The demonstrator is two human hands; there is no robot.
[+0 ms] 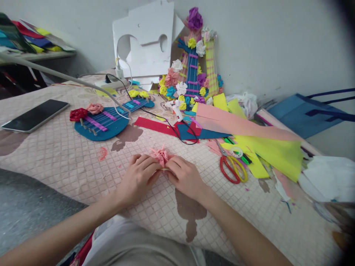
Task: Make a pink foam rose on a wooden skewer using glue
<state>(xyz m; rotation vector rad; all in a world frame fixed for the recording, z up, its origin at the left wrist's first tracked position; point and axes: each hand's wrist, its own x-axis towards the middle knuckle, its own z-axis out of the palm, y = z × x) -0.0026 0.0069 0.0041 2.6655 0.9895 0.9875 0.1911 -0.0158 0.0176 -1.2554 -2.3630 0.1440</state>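
Both of my hands meet at the middle of the quilted cover [55, 155]. My left hand [138, 178] and my right hand [184, 176] have their fingers pinched together on a small pink paper flower [161, 155] that rests on the cover between them. The flower's crumpled petals stick up above my fingertips.
Red and yellow scissors [233, 168] lie to the right, by yellow [277, 153], pink and red paper sheets. A white glue gun [175, 108] with a black cord, a blue paper guitar [107, 122] with flowers, a phone [34, 115] and a flower-covered guitar model [192, 70] stand further back.
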